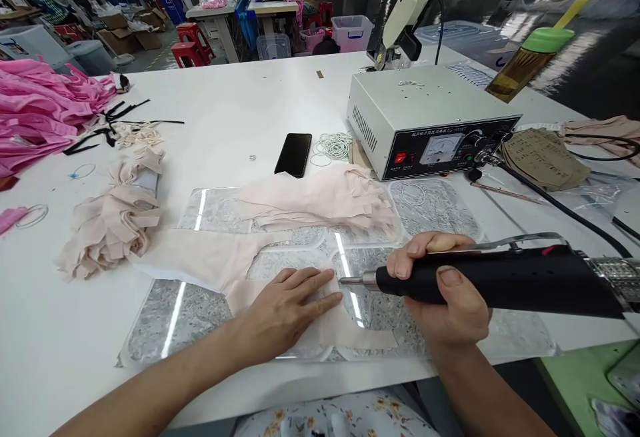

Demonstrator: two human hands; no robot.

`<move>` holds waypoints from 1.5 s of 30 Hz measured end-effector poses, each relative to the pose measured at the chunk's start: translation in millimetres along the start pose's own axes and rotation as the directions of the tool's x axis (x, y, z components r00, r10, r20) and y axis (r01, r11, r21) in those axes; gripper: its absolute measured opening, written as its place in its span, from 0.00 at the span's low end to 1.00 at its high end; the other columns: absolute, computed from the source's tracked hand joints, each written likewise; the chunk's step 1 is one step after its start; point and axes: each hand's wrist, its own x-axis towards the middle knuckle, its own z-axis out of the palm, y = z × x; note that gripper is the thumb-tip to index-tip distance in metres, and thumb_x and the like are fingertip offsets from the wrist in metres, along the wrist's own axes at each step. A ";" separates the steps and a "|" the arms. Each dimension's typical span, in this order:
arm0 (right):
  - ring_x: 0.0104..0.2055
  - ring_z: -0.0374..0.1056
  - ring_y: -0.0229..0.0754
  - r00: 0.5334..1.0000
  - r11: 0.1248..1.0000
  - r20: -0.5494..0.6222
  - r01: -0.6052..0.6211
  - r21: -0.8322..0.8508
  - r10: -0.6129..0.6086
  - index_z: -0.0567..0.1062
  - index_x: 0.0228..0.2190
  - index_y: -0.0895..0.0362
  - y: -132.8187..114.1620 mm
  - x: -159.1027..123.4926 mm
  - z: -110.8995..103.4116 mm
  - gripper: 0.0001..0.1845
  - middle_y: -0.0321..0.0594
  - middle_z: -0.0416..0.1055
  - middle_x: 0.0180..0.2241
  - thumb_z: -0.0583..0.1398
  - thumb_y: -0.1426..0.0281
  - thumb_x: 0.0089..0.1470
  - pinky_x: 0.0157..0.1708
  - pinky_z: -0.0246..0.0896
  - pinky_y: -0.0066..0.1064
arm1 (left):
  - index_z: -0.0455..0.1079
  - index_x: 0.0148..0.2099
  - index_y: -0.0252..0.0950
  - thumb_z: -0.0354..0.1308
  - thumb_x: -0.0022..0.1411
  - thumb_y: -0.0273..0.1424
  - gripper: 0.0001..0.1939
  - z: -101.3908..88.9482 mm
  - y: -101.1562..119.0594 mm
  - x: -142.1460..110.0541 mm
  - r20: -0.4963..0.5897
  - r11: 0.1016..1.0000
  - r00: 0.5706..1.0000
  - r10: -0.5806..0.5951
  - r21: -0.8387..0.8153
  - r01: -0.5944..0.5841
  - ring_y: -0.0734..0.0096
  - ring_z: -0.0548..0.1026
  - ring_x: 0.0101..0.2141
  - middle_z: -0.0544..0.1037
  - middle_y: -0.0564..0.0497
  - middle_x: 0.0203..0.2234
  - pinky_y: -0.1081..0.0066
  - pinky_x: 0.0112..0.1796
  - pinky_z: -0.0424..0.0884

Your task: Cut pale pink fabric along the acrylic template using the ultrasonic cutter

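Pink cloth (345,332) under flat, open left hand (286,310), at nine o'clock from right hand (456,320) closed around black tool (530,284) pointing that way.

Open table (220,124) between phone (293,155) and pink pile (50,107), room to pass there! Ahead of the left hand (290,309), the cloth stack (320,198) blocks; beyond the right hand (450,304) the box (430,100) stands solid, its cable (565,205) slanting across the right side.
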 end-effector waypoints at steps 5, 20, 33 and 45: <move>0.22 0.67 0.33 1.000 0.999 -0.007 0.004 0.042 -0.004 0.73 0.32 0.53 -0.1 0.8 0.9 0.06 0.33 0.67 0.29 0.62 0.67 0.49 0.23 0.69 0.32 | 0.60 0.62 0.29 0.44 0.73 0.23 0.18 1.2 0.7 2.0 -0.045 1.000 0.999 -0.002 0.003 0.003 0.55 0.67 0.56 0.68 0.40 0.59 0.59 0.47 0.68; 0.22 0.66 0.34 1.000 0.998 -0.001 -0.019 0.062 0.019 0.74 0.33 0.53 -0.5 -0.2 1.9 0.07 0.34 0.67 0.30 0.63 0.67 0.49 0.23 0.69 0.34 | 0.61 0.63 0.34 0.41 0.74 0.24 0.19 -2.2 0.0 2.3 -0.016 1.000 1.000 0.002 0.025 -0.001 0.55 0.67 0.56 0.65 0.42 0.61 0.59 0.47 0.68; 0.22 0.67 0.33 1.000 0.998 -0.016 -0.013 0.056 0.014 0.73 0.33 0.53 0.0 -0.1 1.2 0.07 0.33 0.67 0.30 0.63 0.67 0.49 0.24 0.68 0.32 | 0.62 0.61 0.30 0.42 0.73 0.24 0.18 0.6 0.0 3.1 -0.061 0.999 0.998 0.016 0.032 -0.014 0.55 0.68 0.55 0.67 0.40 0.60 0.60 0.47 0.68; 0.23 0.67 0.34 1.000 0.997 0.008 -0.013 0.071 0.012 0.73 0.34 0.53 1.5 -1.2 0.6 0.07 0.34 0.68 0.30 0.63 0.68 0.50 0.25 0.69 0.33 | 0.62 0.62 0.34 0.42 0.74 0.25 0.18 1.7 -0.2 1.9 -0.047 1.000 0.999 0.002 0.029 -0.001 0.55 0.68 0.55 0.67 0.41 0.60 0.59 0.45 0.68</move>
